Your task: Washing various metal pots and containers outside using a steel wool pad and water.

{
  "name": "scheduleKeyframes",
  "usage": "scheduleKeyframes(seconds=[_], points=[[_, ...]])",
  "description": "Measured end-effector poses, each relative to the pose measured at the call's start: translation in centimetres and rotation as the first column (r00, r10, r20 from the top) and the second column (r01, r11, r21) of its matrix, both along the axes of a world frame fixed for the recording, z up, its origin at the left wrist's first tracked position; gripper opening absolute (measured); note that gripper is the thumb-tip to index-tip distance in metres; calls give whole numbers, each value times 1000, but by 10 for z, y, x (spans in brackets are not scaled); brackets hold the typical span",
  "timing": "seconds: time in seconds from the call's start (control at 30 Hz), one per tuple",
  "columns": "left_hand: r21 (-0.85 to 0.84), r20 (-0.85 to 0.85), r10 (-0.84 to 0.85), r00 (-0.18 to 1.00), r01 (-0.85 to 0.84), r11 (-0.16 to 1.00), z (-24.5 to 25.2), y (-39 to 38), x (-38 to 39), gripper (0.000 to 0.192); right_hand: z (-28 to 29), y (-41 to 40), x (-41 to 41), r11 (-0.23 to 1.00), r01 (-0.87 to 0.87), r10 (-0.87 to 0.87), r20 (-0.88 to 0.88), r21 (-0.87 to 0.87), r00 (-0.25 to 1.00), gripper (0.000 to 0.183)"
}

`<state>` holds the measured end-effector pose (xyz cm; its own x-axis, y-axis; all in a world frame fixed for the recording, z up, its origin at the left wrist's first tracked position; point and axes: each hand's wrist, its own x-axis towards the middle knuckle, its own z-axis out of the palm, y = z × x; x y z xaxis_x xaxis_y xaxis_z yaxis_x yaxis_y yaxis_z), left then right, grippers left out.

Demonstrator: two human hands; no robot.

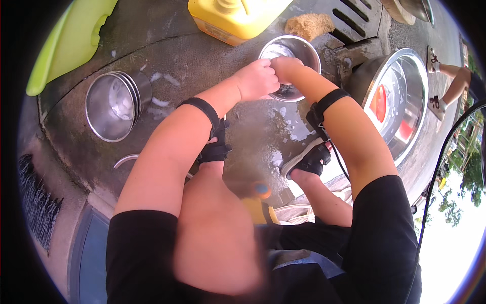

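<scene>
A shiny stainless-steel pot (312,57) stands on the wet concrete floor before me, with foam and water inside. My left hand (258,80) is curled into a fist over the pot's near left rim. Right beside it, my right hand (287,69) bends inward over the opening, fingers curled and knuckles close to the left hand. Whatever lies between the fingers is hidden by the hands themselves. Beyond the pot lies a tan, fibrous loofah sponge (309,26). A yellow plastic jerrycan (237,22) stands at the far left of the pot.
Nested steel pots (114,106) lie tipped at left. A large steel basin (419,98) at right holds another basin and a red item (381,103). A slotted drain cover (349,19) sits far right, a green plastic object (72,45) far left. Another person's legs (453,81) show at right.
</scene>
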<state>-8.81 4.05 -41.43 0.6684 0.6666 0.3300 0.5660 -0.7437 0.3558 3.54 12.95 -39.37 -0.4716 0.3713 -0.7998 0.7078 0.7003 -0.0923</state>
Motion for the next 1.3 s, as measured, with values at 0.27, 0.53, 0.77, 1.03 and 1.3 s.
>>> scheduleKeyframes(seconds=[0.27,0.53,0.77,1.03,1.3], points=[[-4,-13,18,1000,-18,1000,-2,3,9,27,4,0,4,994,4,32,-333,106,943,16],[-23,1,49,999,-49,999,0,1,10,27,10,5,1,984,115,-81,-236,134,968,14],[-34,6,26,1000,-26,999,2,-1,8,27,0,22,7,975,-3,14,-46,220,999,14],[-47,-17,-22,1000,21,999,5,6,10,28,4,21,12,965,24,-6,-70,261,998,13],[3,-27,5,1000,-5,1000,0,0,12,30,0,11,27,987,-99,100,-3,129,995,21]])
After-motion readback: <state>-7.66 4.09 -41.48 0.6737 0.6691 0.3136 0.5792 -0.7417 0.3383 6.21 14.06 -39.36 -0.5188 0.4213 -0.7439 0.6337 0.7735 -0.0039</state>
